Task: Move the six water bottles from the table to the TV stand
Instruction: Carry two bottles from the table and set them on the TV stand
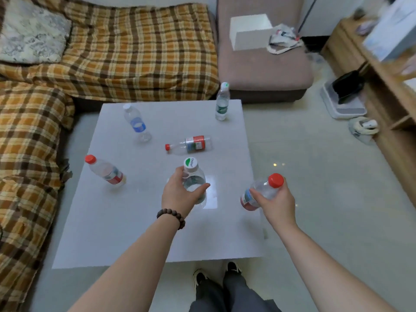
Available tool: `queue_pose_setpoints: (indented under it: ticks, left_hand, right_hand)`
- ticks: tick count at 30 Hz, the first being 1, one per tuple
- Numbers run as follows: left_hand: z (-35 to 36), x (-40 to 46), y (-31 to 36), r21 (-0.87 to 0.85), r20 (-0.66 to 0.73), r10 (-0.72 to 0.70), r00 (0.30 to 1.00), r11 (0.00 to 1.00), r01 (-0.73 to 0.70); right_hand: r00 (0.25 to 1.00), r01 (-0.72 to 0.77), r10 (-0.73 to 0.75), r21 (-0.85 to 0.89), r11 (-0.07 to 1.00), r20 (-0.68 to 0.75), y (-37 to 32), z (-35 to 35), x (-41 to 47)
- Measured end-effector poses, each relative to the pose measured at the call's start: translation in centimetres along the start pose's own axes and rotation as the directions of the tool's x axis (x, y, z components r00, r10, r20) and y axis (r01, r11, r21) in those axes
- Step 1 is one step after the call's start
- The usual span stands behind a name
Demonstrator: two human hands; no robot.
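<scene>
Several clear water bottles are on or over the white table. My left hand grips a green-and-white-capped bottle near the table's middle. My right hand holds a red-capped bottle at the table's right edge, lifted and tilted. A red-capped bottle stands at the left. A blue-labelled bottle stands at the back left. A green-labelled bottle stands at the back right. Another red-capped bottle lies on its side in the middle. The wooden TV stand runs along the right.
A plaid-covered sofa wraps the left and back. A brown seat holds a white box and a bag. On the floor at the right lie a dustpan and a slipper. My feet stand at the table's near edge.
</scene>
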State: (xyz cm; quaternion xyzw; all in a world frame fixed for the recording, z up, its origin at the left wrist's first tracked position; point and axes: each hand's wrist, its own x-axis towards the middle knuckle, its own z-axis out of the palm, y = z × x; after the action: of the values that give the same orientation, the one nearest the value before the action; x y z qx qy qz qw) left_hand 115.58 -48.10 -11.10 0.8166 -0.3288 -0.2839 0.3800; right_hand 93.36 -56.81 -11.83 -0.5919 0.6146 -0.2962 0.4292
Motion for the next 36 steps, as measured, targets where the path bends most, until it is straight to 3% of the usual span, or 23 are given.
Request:
queue_pose_setpoints:
  ticks: [8, 17, 27, 30, 36]
  left_hand:
    - [9.9, -2.5, 8.6, 0.035, 0.232, 0.214, 0.949, 0.973, -0.228]
    - [26.9, -10.1, 18.7, 0.027, 0.481, 0.342, 0.807, 0.915, -0.403]
    - [49.0, -21.9, 30.4, -0.038, 0.693, 0.405, 0.597, 0.847, -0.531]
    - [51.8, -23.2, 32.3, -0.051, 0.711, 0.418, 0.566, 0.833, -0.551]
    - [59.9, -25.8, 37.8, -0.073, 0.755, 0.457, 0.471, 0.771, -0.632]
  right_hand:
    - [0.96, -0.048, 0.075, 0.105, 0.993, -0.269, 2.3, -11.7, -0.8]
    - [0.814, -0.11, 0.216, 0.221, 0.969, -0.54, 10.8, -29.5, -2.8]
    - [0.637, -0.227, 0.381, 0.31, 0.923, -0.669, 23.7, -50.4, -3.9]
    - [0.6, -0.256, 0.386, 0.29, 0.922, -0.701, 25.2, -53.4, -4.2]
    - [0.456, -0.295, 0.453, 0.35, 0.889, -0.766, 28.7, -60.6, -4.0]
